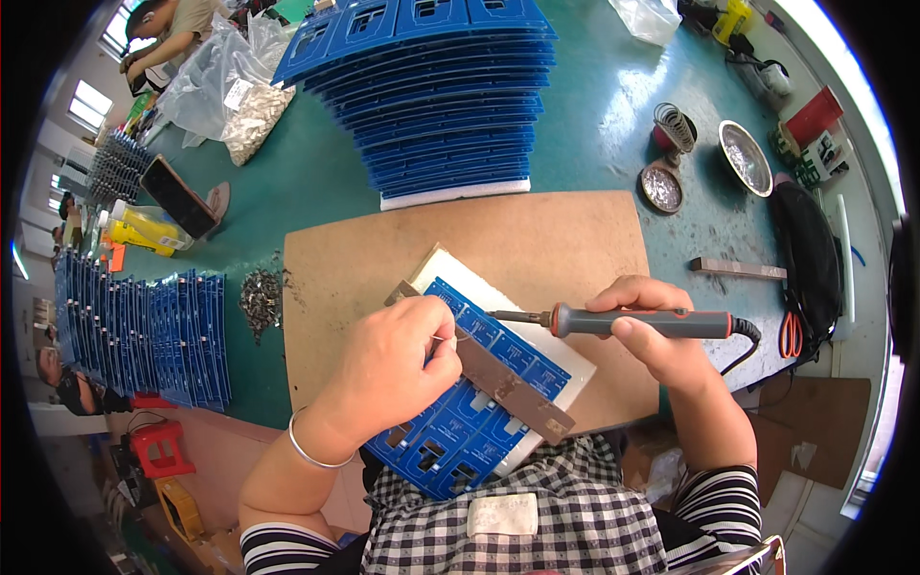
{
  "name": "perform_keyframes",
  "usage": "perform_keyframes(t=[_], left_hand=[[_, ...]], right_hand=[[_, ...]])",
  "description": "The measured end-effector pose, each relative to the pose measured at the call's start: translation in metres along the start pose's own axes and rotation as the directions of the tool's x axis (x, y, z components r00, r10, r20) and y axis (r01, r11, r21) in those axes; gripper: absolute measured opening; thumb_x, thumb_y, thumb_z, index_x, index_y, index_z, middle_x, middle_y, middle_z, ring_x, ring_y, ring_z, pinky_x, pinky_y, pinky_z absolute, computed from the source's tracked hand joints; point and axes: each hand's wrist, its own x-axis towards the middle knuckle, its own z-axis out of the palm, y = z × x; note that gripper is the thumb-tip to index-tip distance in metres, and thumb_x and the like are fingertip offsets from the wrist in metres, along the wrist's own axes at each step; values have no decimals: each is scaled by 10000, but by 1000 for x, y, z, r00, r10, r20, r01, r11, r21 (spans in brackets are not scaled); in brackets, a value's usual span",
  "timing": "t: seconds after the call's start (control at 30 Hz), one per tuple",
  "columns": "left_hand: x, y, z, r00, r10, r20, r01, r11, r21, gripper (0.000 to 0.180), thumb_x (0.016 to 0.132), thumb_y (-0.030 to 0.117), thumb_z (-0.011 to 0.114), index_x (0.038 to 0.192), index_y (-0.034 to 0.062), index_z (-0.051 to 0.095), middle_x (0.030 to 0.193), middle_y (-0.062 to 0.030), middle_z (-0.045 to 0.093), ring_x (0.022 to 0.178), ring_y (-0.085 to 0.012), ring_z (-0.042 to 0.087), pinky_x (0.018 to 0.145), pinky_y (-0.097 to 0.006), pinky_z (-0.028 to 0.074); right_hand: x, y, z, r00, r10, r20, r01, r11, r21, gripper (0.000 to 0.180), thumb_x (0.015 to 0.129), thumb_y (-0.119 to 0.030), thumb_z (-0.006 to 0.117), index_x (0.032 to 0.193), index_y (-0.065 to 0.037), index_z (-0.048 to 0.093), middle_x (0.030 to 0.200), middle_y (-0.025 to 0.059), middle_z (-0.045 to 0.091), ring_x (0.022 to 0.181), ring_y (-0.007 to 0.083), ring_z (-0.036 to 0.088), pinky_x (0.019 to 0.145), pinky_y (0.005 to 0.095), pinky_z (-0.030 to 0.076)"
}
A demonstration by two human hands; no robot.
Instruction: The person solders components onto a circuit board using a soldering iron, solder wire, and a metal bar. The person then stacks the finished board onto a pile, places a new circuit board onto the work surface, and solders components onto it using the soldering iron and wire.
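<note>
My right hand (666, 350) grips a grey and orange soldering iron (637, 323), its tip pointing left over a blue circuit board panel (446, 436). Close to that tip, my left hand (393, 359) is closed in a pinch on a thin solder wire (464, 336). The panel lies slanted on a white foam pad (578, 367), overhanging toward my lap. Across the panel runs a flat brown bar (513, 388), partly covered by my left hand. Beneath the pad is a brown board (364, 230) on the green table (594, 144).
A tall stack of blue panels (450, 125) stands behind the brown board. More panels (144, 331) stand in rows at left, beside small metal parts (261, 302). An iron stand (674, 129), metal bowl (746, 158), metal bar (738, 268) and scissors (791, 333) are at right. Another person (177, 43) sits far left.
</note>
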Motion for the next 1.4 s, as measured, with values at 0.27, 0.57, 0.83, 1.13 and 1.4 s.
perform_keyframes(t=[0.27, 0.57, 0.83, 1.13, 1.4], left_hand=[[11, 11, -8, 974, -60, 219, 40, 995, 94, 59, 710, 90, 616, 733, 68, 566, 646, -76, 577, 568, -241, 568, 525, -359, 438], [17, 18, -8, 948, -141, 284, 88, 978, 191, 46, 734, 123, 593, 733, 79, 582, 688, -85, 631, 615, -278, 615, 574, -394, 478], [15, 12, 1, 978, -56, 202, 14, 979, 205, 50, 708, 88, 608, 743, 77, 573, 649, -101, 590, 594, -293, 595, 557, -386, 467], [15, 7, 5, 985, -33, 171, -12, 966, 257, 74, 724, 76, 619, 765, 67, 557, 685, -116, 603, 634, -317, 601, 568, -397, 468], [0, 3, -8, 998, -64, 16, 65, 991, -119, 49, 795, 56, 681, 837, 67, 659, 686, -80, 610, 580, -177, 586, 525, -294, 448]], right_hand=[[-10, -1, -6, 998, -52, 44, 54, 998, -35, 260, 821, -221, 649, 962, -7, 690, 854, 96, 678, 774, 179, 639, 694, 312, 497], [-8, 0, -5, 997, -48, 63, 52, 997, -59, 277, 818, -249, 652, 960, -15, 697, 856, 96, 674, 783, 180, 634, 704, 314, 492], [-6, 2, -3, 996, -50, 71, 53, 997, -48, 278, 820, -249, 657, 965, -16, 699, 862, 101, 673, 782, 185, 632, 709, 317, 492], [-4, 1, -1, 996, -32, 81, 35, 999, -39, 281, 832, -250, 657, 979, -13, 695, 879, 99, 670, 796, 181, 630, 717, 313, 494], [-5, 4, 1, 997, -35, 63, 38, 998, -43, 293, 835, -266, 655, 977, -12, 694, 887, 99, 675, 814, 177, 633, 725, 311, 496]])
